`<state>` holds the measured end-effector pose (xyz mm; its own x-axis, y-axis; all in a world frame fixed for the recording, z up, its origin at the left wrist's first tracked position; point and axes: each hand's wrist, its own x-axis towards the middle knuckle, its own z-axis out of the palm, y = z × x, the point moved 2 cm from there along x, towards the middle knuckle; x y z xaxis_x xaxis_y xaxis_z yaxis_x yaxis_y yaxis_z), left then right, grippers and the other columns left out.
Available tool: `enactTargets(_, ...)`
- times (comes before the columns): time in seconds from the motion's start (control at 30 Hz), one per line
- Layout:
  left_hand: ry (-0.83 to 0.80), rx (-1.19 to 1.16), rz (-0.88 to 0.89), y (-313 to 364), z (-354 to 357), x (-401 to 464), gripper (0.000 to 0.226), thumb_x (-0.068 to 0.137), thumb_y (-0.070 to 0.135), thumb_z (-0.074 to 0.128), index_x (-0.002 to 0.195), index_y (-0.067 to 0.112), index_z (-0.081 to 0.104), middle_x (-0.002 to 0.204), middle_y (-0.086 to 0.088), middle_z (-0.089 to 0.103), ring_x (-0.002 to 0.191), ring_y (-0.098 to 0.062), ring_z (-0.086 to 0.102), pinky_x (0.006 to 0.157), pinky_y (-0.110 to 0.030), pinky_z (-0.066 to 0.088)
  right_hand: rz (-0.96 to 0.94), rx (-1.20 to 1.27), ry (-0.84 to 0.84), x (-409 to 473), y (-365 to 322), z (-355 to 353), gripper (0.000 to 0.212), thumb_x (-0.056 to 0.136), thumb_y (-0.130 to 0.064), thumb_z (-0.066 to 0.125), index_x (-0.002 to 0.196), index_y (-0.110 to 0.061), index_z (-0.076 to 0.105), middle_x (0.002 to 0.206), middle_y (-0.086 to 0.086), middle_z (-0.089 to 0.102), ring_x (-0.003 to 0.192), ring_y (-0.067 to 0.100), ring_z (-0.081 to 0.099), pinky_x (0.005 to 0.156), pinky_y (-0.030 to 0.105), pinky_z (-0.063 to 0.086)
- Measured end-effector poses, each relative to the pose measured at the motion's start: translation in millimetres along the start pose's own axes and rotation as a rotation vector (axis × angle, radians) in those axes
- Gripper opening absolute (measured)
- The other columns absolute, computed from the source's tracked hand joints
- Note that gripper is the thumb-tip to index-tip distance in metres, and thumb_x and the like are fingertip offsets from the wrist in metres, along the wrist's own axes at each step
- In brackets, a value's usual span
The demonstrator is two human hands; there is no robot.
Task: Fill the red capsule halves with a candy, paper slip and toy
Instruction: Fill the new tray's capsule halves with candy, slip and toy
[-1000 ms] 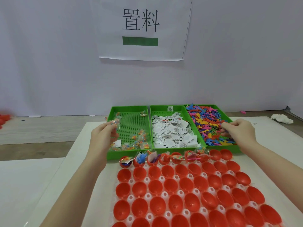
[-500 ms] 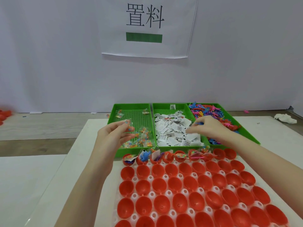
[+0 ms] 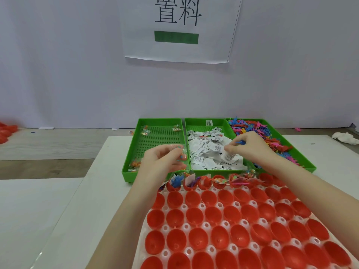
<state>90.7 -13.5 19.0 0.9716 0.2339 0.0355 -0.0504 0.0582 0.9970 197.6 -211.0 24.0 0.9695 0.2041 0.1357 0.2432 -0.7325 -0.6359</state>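
Rows of red capsule halves sit in a white holder tray in front of me. Several halves in the far row hold candy, slips and toys. Behind them stand three green trays: candy packets on the left, paper slips in the middle, coloured toys on the right. My left hand holds a clear candy packet over the candy tray's near right corner. My right hand pinches a blue toy and a paper slip above the slip tray.
The trays rest on a white table. A white wall with a printed sign rises behind. A crumpled white cloth lies far right, and red items sit at the far left edge.
My right hand left the toy tray with a blue toy, came over the slips and took hold of a slip. My left hand drifted right with its candy packet.
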Motion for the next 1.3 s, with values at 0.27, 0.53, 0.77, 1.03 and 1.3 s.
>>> enactTargets(0.27, -0.072, 0.046, 0.012, 2.1, 5.6, -4.0, 0.007, 0.087, 0.01, 0.061, 0.083, 0.012, 0.067, 0.062, 0.005, 0.069, 0.057, -0.007, 0.065, 0.056, -0.013, 0.05, -0.074, 0.061, 0.152, -3.7, 3.0, -9.3, 0.016, 0.066, -0.027, 0.081, 0.059, -0.023, 0.068, 0.062, -0.007, 0.063, 0.06, 0.008, 0.05, 0.066, 0.03, 0.042)
enactTargets(0.53, -0.057, 0.034, -0.019, 0.3, 7.8, -5.7, 0.008, 0.087, 0.011, 0.062, 0.087, 0.005, 0.068, 0.065, 0.003, 0.069, 0.058, -0.007, 0.066, 0.057, -0.012, 0.05, 0.204, 0.5, 0.031, -7.3, 0.4, -10.0, 0.016, 0.079, -0.022, 0.07, 0.078, -0.007, 0.067, 0.034, -0.015, 0.042, 0.036, 0.001, 0.038, 0.046, 0.016, 0.032)
enactTargets(0.77, -0.199, -0.149, -0.177, 5.6, 18.1, -10.9, 0.012, 0.087, 0.005, 0.059, 0.087, 0.0, 0.07, 0.078, -0.012, 0.069, 0.065, -0.011, 0.068, 0.065, -0.017, 0.056, -0.025, 0.532, -0.256, -46.3, -48.5, -12.5, 0.03, 0.057, -0.041, 0.07, 0.069, -0.013, 0.07, 0.045, -0.009, 0.048, 0.039, 0.004, 0.033, 0.045, 0.011, 0.035)
enactTargets(1.03, -0.387, -0.263, -0.214, 17.6, 30.1, -22.6, 0.029, 0.091, 0.022, 0.052, 0.091, -0.004, 0.067, 0.08, -0.014, 0.063, 0.078, -0.013, 0.07, 0.068, -0.016, 0.054, -0.261, 0.382, -0.02, -62.2, -65.3, -9.7, 0.015, 0.074, -0.028, 0.073, 0.06, -0.026, 0.067, 0.034, -0.01, 0.028, 0.035, 0.005, 0.023, 0.047, 0.017, 0.031)
enactTargets(1.3, -0.267, -0.106, -0.154, 16.3, 29.0, -22.3, 0.017, 0.089, 0.011, 0.058, 0.094, -0.003, 0.066, 0.088, -0.013, 0.066, 0.075, -0.011, 0.07, 0.068, -0.013, 0.054, -0.099, 0.549, -0.147, -65.4, -63.8, -9.7, 0.056, 0.086, -0.048, 0.049, 0.115, -0.001, 0.059, 0.054, -0.003, 0.029, 0.043, 0.004, 0.034, 0.062, 0.019, 0.037)
